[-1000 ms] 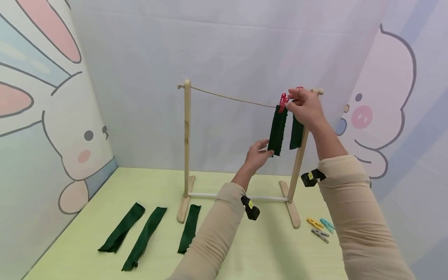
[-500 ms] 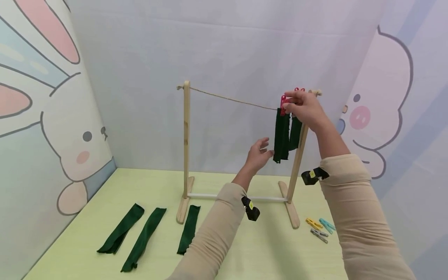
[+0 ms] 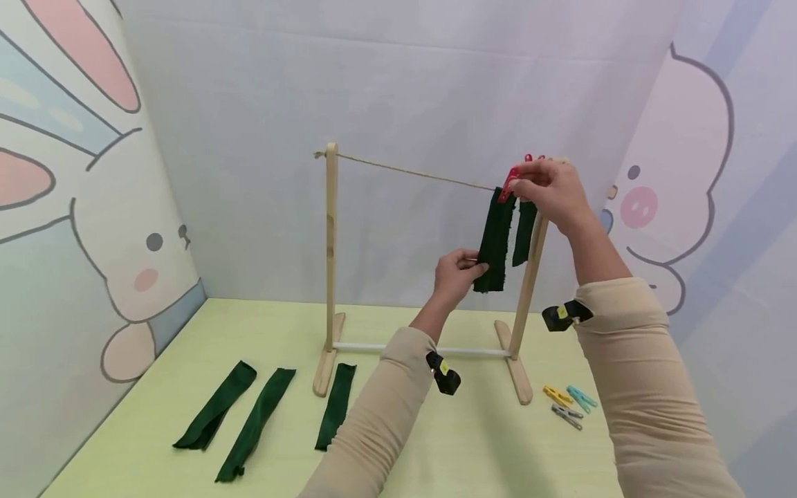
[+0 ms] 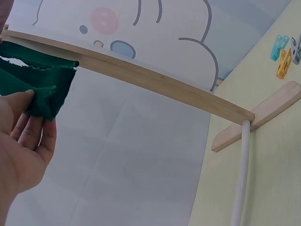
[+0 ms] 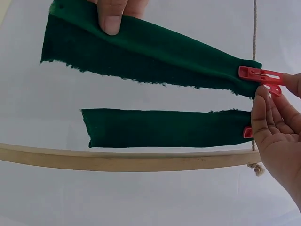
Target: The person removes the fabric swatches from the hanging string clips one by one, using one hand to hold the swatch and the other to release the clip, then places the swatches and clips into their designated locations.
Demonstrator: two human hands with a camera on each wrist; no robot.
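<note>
A dark green cloth strip (image 3: 495, 242) hangs from the rope (image 3: 411, 173) under a red clothespin (image 5: 249, 74). My right hand (image 3: 557, 190) pinches that clothespin's handles between thumb and fingers at rope height. Lower down, my left hand (image 3: 453, 275) pinches the strip's left edge near its bottom, thumb in front and fingers behind, as the left wrist view shows. Beside it to the right, a second green strip (image 5: 164, 128) hangs from another red clothespin (image 5: 247, 133), partly covered by my right hand in the right wrist view.
The rope spans two wooden posts (image 3: 331, 242), joined low down by a white bar (image 3: 361, 347). Three green strips (image 3: 336, 408) lie on the table (image 3: 436, 443) at left. Yellow (image 3: 557, 395), blue (image 3: 582, 399) and grey (image 3: 566, 416) clothespins lie at right.
My left hand, apart from the strip half a second ago, now pinches its lower edge, and the strip's bottom has swung left. The clothespin in my right hand has tilted to the right.
</note>
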